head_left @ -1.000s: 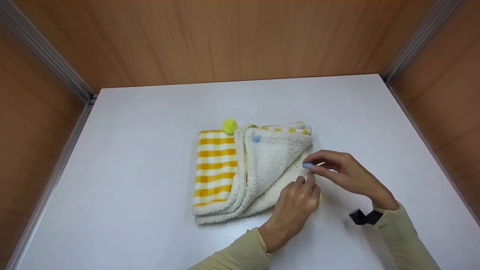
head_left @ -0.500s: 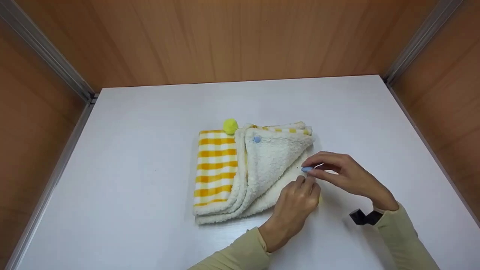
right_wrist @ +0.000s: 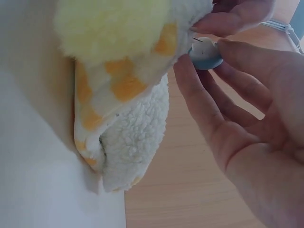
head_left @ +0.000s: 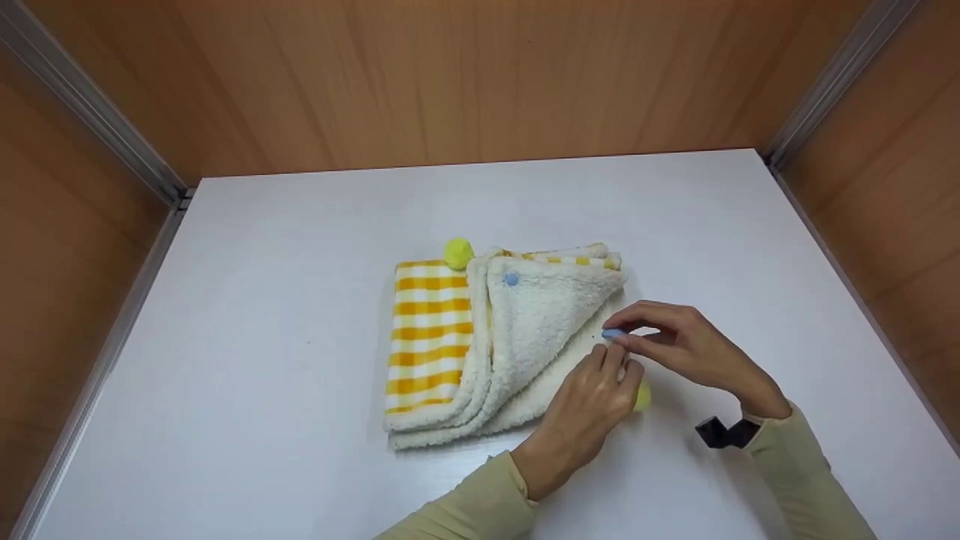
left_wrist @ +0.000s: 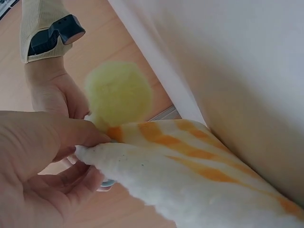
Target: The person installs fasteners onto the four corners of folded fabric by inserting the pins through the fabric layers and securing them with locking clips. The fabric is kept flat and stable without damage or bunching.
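A folded blanket (head_left: 431, 345) with yellow-and-white checks and cream fleece lining lies at mid table. Its near right corner is raised, and my left hand (head_left: 585, 401) pinches the fleece edge there. Just above that, my right hand (head_left: 686, 345) pinches a small round blue button-like fastener (right_wrist: 207, 61) between thumb and fingers. In the right wrist view its white underside and a thin dark line show, right at the blanket's edge. A yellow pom-pom (left_wrist: 118, 92) hangs at this corner, partly hidden in the head view. Another blue round fastener (head_left: 512, 279) sits on the folded-over fleece flap.
A second yellow pom-pom (head_left: 458, 253) lies at the blanket's far edge. The white table (head_left: 247, 315) is bounded by wooden panels (head_left: 480, 82) at the back and both sides, with metal corner posts. A black wrist camera (head_left: 726, 433) is strapped on the right wrist.
The right hand's fastener has tilted and shifted slightly in the fingers. The left hand has moved a little up and left, and more of the pom-pom beside it now shows.
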Demonstrator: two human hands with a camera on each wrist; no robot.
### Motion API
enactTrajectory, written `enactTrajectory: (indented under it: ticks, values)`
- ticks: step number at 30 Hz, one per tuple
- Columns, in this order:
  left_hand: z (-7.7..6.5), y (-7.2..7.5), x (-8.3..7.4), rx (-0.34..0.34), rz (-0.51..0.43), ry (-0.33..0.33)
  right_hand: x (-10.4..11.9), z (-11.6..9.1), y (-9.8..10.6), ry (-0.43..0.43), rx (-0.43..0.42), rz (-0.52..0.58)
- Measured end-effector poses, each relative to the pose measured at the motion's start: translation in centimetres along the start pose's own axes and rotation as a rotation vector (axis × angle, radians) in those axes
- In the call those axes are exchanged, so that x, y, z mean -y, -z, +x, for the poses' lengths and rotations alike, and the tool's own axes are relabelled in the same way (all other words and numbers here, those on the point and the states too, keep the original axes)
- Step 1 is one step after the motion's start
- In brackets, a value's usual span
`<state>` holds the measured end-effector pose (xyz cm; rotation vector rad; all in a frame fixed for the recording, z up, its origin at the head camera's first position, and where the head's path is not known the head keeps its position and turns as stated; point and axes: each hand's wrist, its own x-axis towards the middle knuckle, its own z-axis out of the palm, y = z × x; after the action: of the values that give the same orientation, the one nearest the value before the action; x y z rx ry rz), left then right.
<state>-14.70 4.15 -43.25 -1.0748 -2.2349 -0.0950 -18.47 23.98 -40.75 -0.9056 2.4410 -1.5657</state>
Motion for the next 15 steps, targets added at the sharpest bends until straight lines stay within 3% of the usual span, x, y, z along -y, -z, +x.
enactTrajectory:
  ticks: [15]
  values:
    - [-0.3,-0.6,-0.1,0.001,0.004,0.022,-1.4,0.1,0.1,-0.238,0.008,0.141]
